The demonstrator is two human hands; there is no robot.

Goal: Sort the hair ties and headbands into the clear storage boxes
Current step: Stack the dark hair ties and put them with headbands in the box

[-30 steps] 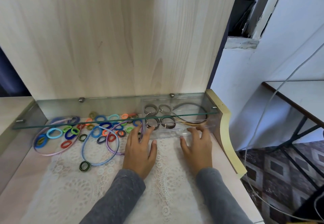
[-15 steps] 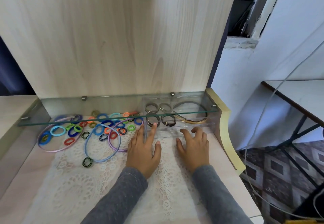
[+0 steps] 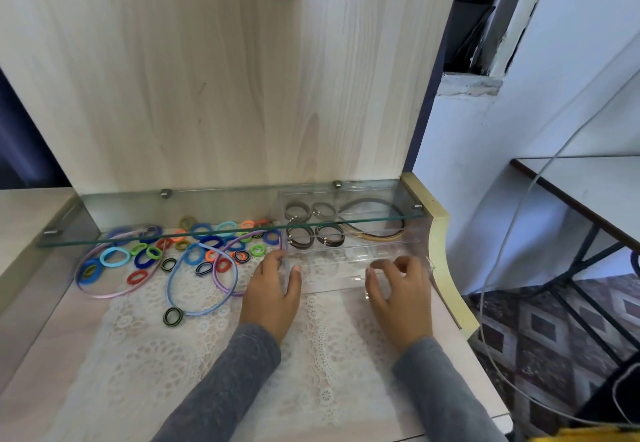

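Head view: downward onto a lace cloth, two forearms in grey sleeves reaching forward over it.
clear storage box: flat on the cloth, spanning the gap between the two hands and running on beyond their fingertips; rear part under a glass shelf.
left hand: clamped on the box's left end, thumb over the front part, fingers round the left wall.
right hand: at the box's right front corner, fingers curled over the front edge, thumb against the front wall, gripping.
hands, together or apart: apart, one at each end of the box.
brown hair ties: four, in the box's rear cells, just beyond the left hand's fingertips.
boxed headbands: dark and gold, curved in the long rear compartment, beyond the right hand.
coloured hair ties: loose heap on the cloth, left of the left hand, partly under the shelf.
purple headband: nearest the left hand; touching it or just beside it, cannot tell.
blue headband: left of the purple one, overlapping it.
pink headband: farthest left of the left hand, ringed round several ties.
striped hair tie: alone at the blue headband's near edge, left of the left wrist.
wooden panel: upright behind the shelf, beyond both hands.
white cable, side table: well to the right of the right hand.
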